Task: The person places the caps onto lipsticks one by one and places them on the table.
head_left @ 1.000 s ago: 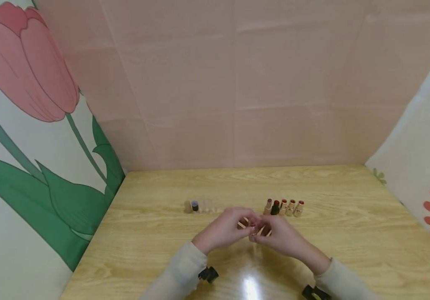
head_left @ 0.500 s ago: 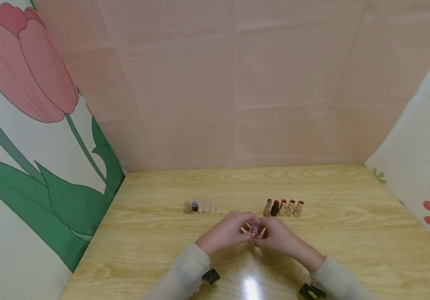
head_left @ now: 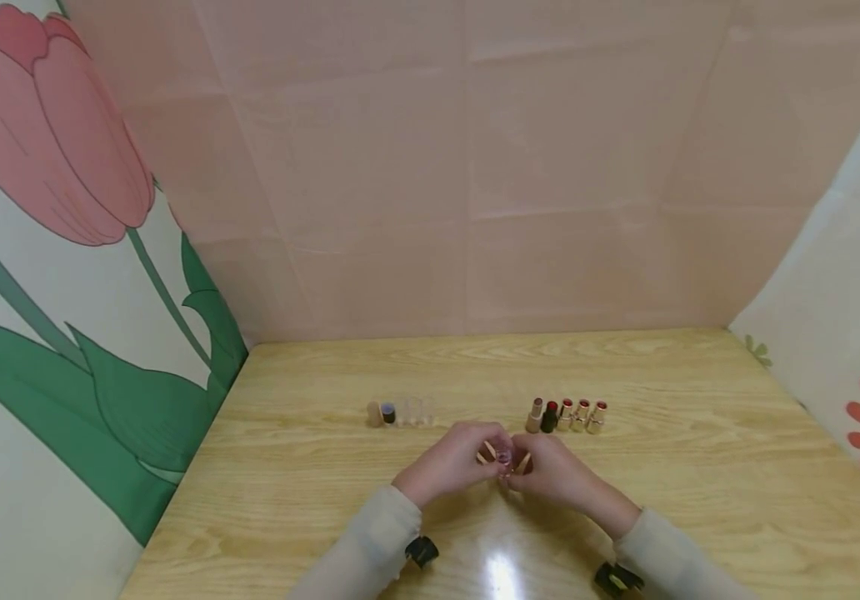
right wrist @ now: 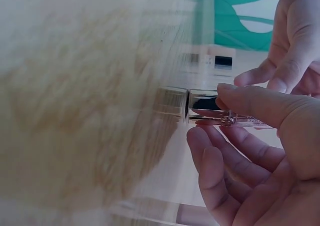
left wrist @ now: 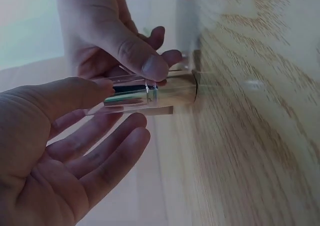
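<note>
Between both hands a lipstick (head_left: pixel 504 463) with a shiny gold base stands upright on the wooden table. A clear cap (left wrist: pixel 131 98) sits over its upper part. My left hand (head_left: pixel 460 458) pinches the cap near its top with thumb and fingertips, the other fingers loosely bent. Lower down, the thumb and fingers of my right hand (head_left: pixel 557 471) pinch the lipstick around where cap and base meet. In the right wrist view the gold base (right wrist: pixel 202 105) touches the tabletop. The fingers hide most of the lipstick's red tip.
Behind the right hand stands a row of several uncapped lipsticks (head_left: pixel 567 415), one with a black case. Farther left is a row of caps: a beige one (head_left: pixel 374 414), a dark one (head_left: pixel 388 412) and clear ones (head_left: pixel 418 411). A pink cloth wall hangs behind the table (head_left: pixel 310 475).
The red tip that showed between the hands a second ago is now mostly hidden. Both hands have come slightly lower, and the right forearm has shifted a little left.
</note>
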A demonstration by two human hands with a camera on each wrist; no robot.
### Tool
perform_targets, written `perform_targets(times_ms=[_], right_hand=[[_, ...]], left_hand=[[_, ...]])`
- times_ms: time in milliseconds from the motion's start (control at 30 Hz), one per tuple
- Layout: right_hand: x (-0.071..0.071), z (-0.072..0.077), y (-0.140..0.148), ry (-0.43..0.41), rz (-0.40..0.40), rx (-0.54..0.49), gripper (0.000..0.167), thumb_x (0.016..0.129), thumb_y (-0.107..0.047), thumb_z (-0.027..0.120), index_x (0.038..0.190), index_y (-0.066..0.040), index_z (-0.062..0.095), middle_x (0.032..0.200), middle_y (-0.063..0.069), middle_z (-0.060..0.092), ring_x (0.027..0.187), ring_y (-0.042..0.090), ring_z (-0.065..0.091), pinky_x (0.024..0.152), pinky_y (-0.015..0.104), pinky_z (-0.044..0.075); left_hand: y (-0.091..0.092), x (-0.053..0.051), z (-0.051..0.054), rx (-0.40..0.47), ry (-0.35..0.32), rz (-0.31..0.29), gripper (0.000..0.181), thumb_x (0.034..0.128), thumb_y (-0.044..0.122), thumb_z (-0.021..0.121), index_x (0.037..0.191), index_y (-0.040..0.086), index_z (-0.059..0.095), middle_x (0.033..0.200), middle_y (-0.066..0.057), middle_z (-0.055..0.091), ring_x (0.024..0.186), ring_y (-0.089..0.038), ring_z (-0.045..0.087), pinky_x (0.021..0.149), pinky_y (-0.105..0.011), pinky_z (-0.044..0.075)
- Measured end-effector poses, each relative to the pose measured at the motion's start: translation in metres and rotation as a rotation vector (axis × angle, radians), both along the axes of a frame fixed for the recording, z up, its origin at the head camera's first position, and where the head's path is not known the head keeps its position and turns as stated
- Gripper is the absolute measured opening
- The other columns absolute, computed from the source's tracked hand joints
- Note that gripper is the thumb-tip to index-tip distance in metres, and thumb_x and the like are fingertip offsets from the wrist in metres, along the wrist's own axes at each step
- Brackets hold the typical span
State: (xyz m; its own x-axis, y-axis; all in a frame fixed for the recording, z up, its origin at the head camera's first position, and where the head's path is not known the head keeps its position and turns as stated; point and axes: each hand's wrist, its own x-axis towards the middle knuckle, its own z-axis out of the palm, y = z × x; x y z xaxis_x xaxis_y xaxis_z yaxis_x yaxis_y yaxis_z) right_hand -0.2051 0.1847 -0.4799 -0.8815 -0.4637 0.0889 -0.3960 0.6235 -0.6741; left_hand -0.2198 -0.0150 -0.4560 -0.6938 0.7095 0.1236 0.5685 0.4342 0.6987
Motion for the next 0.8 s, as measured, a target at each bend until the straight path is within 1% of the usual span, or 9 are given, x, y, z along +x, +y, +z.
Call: perform_targets(times_ms=[133, 267, 400, 633, 700, 800], right_hand=[[-0.0012, -0.0012, 0.0000, -0.014, 0.002, -0.008, 0.021, 0.077, -0.010, 0.083, 0.092, -0.010, 0.068, 0.081, -0.001, 0.069, 0.069, 0.009, 0.062, 0.060, 0.022, 0.053], [-0.0024, -0.0023, 0.0006, -0.027, 0.001, -0.015, 0.023, 0.078, -0.010, 0.083, 0.095, -0.009, 0.068, 0.083, 0.000, 0.069, 0.071, 0.011, 0.063, 0.061, 0.022, 0.054], [-0.0035, -0.0047, 0.0015, -0.017, 0.006, -0.009, 0.024, 0.077, -0.009, 0.083, 0.096, -0.008, 0.068, 0.083, 0.000, 0.069, 0.071, 0.011, 0.064, 0.062, 0.022, 0.054], [-0.0036, -0.0070, 0.0022, -0.009, 0.015, -0.009, 0.027, 0.076, -0.008, 0.083, 0.099, -0.006, 0.067, 0.082, -0.002, 0.068, 0.071, 0.010, 0.063, 0.062, 0.022, 0.053], [-0.0034, -0.0066, 0.0021, -0.014, 0.016, -0.008, 0.028, 0.077, -0.008, 0.083, 0.100, -0.006, 0.067, 0.082, -0.002, 0.068, 0.072, 0.011, 0.063, 0.062, 0.022, 0.053], [-0.0026, -0.0054, 0.0020, -0.034, 0.006, 0.006, 0.030, 0.077, -0.007, 0.083, 0.101, -0.006, 0.066, 0.085, 0.000, 0.068, 0.076, 0.015, 0.064, 0.065, 0.024, 0.054]], left_hand=[[0.0014, -0.0018, -0.0023, 0.009, -0.012, -0.001, 0.018, 0.0906, -0.001, 0.070, 0.105, 0.007, 0.067, 0.102, -0.001, 0.070, 0.089, -0.001, 0.064, 0.074, -0.011, 0.051], [0.0026, -0.0028, -0.0042, 0.004, -0.004, -0.002, 0.018, 0.0915, -0.001, 0.069, 0.107, 0.008, 0.067, 0.103, 0.001, 0.070, 0.091, -0.003, 0.065, 0.074, -0.011, 0.051], [0.0025, -0.0024, -0.0046, -0.006, 0.001, 0.005, 0.019, 0.0925, 0.001, 0.069, 0.110, 0.008, 0.068, 0.104, 0.004, 0.069, 0.092, -0.002, 0.065, 0.074, -0.011, 0.051], [0.0026, -0.0008, -0.0046, -0.014, 0.007, 0.007, 0.022, 0.0922, 0.002, 0.070, 0.113, 0.008, 0.067, 0.107, 0.002, 0.070, 0.093, -0.004, 0.065, 0.075, -0.011, 0.051], [0.0016, 0.0000, -0.0038, -0.018, -0.006, 0.018, 0.026, 0.0917, 0.002, 0.071, 0.116, 0.008, 0.066, 0.111, 0.001, 0.069, 0.095, -0.005, 0.065, 0.075, -0.011, 0.051], [-0.0031, 0.0018, -0.0008, -0.016, -0.056, 0.049, 0.033, 0.0914, 0.003, 0.071, 0.123, 0.010, 0.064, 0.115, -0.002, 0.068, 0.094, -0.006, 0.065, 0.076, -0.013, 0.052]])
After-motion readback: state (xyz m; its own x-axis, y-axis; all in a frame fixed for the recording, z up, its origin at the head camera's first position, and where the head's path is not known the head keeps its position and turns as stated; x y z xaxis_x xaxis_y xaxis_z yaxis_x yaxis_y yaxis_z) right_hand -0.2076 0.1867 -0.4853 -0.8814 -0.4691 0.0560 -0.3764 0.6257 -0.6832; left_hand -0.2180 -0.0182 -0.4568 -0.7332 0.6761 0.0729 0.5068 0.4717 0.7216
